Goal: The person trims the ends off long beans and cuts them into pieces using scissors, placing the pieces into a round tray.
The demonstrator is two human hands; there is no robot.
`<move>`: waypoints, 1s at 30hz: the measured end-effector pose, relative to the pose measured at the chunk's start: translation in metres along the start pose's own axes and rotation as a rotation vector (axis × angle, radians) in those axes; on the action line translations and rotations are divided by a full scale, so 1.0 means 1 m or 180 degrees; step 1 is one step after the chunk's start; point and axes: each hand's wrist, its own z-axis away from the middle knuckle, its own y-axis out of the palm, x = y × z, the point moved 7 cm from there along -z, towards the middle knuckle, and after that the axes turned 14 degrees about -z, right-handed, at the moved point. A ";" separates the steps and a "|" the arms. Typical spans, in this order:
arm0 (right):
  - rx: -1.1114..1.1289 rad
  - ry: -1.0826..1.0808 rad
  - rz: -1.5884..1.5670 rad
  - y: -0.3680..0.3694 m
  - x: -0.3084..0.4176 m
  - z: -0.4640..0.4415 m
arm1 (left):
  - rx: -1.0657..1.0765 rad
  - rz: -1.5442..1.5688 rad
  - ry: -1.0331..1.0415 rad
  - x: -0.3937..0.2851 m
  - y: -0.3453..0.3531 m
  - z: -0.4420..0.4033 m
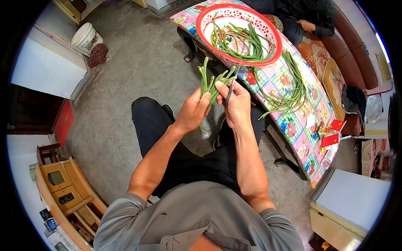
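A bunch of long green beans (213, 85) is gripped in my left hand (193, 109), its ends sticking up above the fingers. Close beside it, my right hand (238, 106) holds scissors (231, 90) with a dark handle, blades pointing up, while its thumb and fingers touch the bean ends. A red-rimmed basin (274, 58) on the table holds more long beans (251, 39). Another loose pile of long beans (299, 90) lies on the floral tablecloth (289, 127) right of the basin.
Small red flags (330, 140) and a clear plastic bottle (328, 160) lie near the table's right end. Another person (307, 25) sits behind the table. A white bucket (87, 38) stands at the upper left, and a wooden cabinet (63, 184) at the lower left.
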 end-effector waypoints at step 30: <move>-0.0080 0.0147 -0.0228 -0.015 -0.013 0.009 | 0.1096 -0.0956 -0.0248 0.014 -0.006 0.007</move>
